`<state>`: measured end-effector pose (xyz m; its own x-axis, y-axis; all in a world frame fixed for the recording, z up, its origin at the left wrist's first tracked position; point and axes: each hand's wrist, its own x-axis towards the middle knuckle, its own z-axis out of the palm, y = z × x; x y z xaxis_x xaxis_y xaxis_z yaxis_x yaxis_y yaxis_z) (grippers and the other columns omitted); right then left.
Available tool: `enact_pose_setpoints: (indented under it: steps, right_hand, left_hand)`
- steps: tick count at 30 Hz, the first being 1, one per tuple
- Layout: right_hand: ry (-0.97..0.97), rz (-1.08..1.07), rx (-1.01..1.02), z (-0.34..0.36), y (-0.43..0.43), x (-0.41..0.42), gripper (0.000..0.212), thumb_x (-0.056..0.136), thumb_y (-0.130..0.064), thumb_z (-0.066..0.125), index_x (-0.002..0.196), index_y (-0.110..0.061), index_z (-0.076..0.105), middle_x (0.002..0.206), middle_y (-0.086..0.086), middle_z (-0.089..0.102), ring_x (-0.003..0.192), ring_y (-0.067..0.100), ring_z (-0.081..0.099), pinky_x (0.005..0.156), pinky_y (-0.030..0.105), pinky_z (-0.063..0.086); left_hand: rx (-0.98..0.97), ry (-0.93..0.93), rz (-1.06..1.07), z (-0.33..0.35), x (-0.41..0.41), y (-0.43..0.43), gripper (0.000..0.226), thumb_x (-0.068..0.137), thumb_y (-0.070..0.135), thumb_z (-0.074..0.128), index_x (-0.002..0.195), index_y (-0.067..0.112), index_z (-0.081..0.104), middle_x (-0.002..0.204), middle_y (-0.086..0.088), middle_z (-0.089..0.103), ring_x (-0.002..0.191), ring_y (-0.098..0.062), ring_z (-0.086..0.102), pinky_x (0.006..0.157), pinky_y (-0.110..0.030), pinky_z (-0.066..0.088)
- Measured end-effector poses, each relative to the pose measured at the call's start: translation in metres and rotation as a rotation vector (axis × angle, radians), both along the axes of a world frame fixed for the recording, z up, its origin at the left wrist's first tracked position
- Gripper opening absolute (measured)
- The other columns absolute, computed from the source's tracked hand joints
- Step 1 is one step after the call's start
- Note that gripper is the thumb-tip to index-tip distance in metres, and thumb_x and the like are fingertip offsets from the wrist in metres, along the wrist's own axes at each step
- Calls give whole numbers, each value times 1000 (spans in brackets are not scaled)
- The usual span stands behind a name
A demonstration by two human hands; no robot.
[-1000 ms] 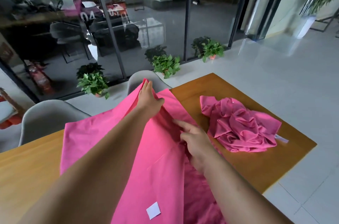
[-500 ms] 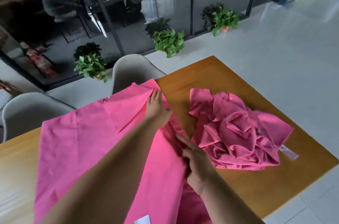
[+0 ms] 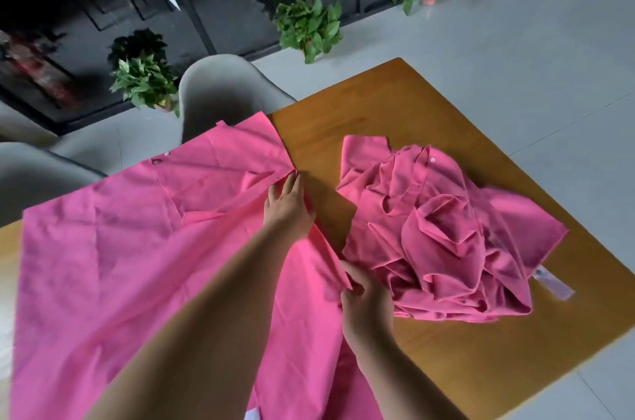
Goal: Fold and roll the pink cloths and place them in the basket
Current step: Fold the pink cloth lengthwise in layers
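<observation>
On the wooden table (image 3: 395,103), one pink cloth, the spread cloth (image 3: 120,265), lies opened out over the left part of the top, its far edge hanging past the table toward two grey chairs (image 3: 226,89). A second heap of pink cloth, the crumpled pile (image 3: 439,234), sits just beside it on the right with a white label (image 3: 553,285) showing at its near corner. No basket is in view. The left hand (image 3: 287,210) lies flat on the right-hand edge of the spread cloth, fingers straight and together, pressing it to the table. The right hand (image 3: 369,309) is nearer the person on the same edge, its fingers curled and pinching the hem, which lifts into a small ridge there. The fabric looks thin, light and limp: it creases sharply, drapes over the table edge and holds no shape of its own, so it would likely sag or slide if lifted from the middle. It is best taken by hems and corners, with one hand pinning while the other carries the edge across. The wood looks smooth, so a fold may creep unless it is pressed down and smoothed before rolling.
</observation>
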<state>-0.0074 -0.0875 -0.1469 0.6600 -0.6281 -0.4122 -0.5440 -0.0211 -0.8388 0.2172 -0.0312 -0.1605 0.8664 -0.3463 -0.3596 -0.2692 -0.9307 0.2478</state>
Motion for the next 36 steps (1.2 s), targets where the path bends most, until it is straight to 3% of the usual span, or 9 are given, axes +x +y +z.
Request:
enact_pose_setpoints:
  steps: [5,8,11,15,21,26,29,32,36]
  right_hand:
    - [74,7,-183,-5,-3,-5,53,87,6,56,123,-27,75,122,-11,74,110,6,65,91,19,45]
    - [82,81,-273,-8,0,-8,49,90,4,57,125,-26,72,121,-9,69,108,2,57,90,16,39]
    - [132,177,-353,-10,5,-13,41,96,-9,57,129,-31,67,126,-6,61,117,12,56,93,26,47]
    - [137,243,-408,-14,7,-24,30,103,-26,51,129,-30,66,127,0,57,121,22,53,99,39,47]
    - [127,362,-514,-20,11,-64,52,99,-31,63,150,-33,50,146,4,39,136,29,43,104,48,52]
    - [252,432,-649,-9,36,-109,71,102,-40,57,162,-39,20,159,7,24,140,34,38,107,47,50]
    - [275,475,-667,0,56,-135,68,102,-39,55,162,-35,23,158,5,24,141,32,34,110,44,48]
    - [278,495,-652,7,72,-160,65,102,-38,56,160,-33,28,155,4,27,140,27,35,108,41,47]
    - [265,496,-590,14,85,-202,63,101,-35,60,158,-32,34,151,1,32,139,23,38,108,40,46]
  left_hand:
    - [47,0,-81,2,-1,1,78,104,67,37,167,39,1,176,12,-1,159,-41,4,126,-54,19]
    - [19,-13,-138,7,-7,5,74,106,65,34,167,40,-2,176,7,1,161,-37,3,129,-52,17]
    - [-69,-91,-154,11,-27,17,69,109,50,41,168,30,11,175,2,15,160,-31,14,128,-49,22]
    - [-178,-160,-136,15,-78,48,60,106,36,52,161,22,35,163,-1,39,147,-30,37,118,-47,39]
    - [-216,-242,-80,16,-170,117,51,98,30,61,148,22,51,144,-1,52,128,-28,50,105,-45,49]
    - [-67,-160,37,17,-236,159,56,96,39,60,148,25,47,140,-1,50,127,-29,50,104,-44,47]
    - [-8,-83,143,19,-269,177,52,94,44,60,141,24,46,132,-6,51,123,-33,54,99,-44,51]
    - [-146,26,303,15,-290,184,48,92,39,62,133,20,47,123,-10,53,113,-38,62,90,-46,54]
    - [-358,86,406,11,-308,182,40,97,29,58,133,19,46,115,-17,70,104,-41,68,81,-43,53]
